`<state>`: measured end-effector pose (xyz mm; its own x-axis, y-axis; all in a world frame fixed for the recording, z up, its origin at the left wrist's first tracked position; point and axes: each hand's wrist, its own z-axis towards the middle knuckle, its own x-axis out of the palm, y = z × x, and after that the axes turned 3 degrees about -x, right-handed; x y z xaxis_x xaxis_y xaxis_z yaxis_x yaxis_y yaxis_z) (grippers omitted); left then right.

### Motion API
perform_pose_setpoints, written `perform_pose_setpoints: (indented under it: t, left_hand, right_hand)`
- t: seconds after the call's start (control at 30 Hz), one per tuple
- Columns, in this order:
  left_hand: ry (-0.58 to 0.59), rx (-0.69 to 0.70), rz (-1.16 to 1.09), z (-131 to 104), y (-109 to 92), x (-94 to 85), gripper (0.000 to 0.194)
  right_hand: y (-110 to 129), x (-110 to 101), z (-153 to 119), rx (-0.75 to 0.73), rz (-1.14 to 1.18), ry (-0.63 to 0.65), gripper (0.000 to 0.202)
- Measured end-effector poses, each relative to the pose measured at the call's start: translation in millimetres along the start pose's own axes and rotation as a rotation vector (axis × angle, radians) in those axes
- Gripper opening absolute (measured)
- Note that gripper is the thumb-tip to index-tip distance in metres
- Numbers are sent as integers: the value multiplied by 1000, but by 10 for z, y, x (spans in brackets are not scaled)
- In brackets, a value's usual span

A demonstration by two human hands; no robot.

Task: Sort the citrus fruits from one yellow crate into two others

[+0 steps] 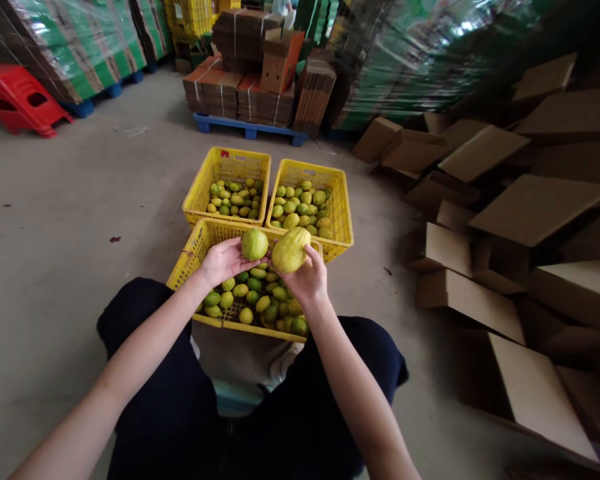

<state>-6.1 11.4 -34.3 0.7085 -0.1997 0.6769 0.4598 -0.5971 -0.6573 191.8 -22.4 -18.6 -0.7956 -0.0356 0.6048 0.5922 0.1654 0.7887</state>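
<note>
Above the near yellow crate [183, 267], my left hand [226, 261] holds a round green-yellow fruit [255, 245] on its fingers. My right hand [307, 277] grips a larger, elongated yellow fruit [289, 251], its thumb on the right side. The two fruits are side by side with a small gap between them. Below my hands, many green and yellow fruits [246, 315] lie in the near crate. Behind it stand two more yellow crates, one at the left [195, 197] and one at the right [349, 217], both holding similar fruits.
A blue pallet [250, 128] bears stacked flat cartons [220, 93] ahead. Open cardboard boxes [540, 207] are piled along the right. A red stool [23, 100] stands at the far left, near wrapped stacks [80, 43]. My knees flank the near crate.
</note>
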Motion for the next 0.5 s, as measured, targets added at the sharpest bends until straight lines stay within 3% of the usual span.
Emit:
perform_pose_setpoints:
  t: [0.23,0.5]
  left_hand:
    - [62,-4,47,-72,57,73,38]
    - [-63,0,-83,-88,-41,195,38]
  right_hand:
    - [-1,-5,-12,76,42,-93,39]
    - [-49,-5,-8,116,13,-62,40]
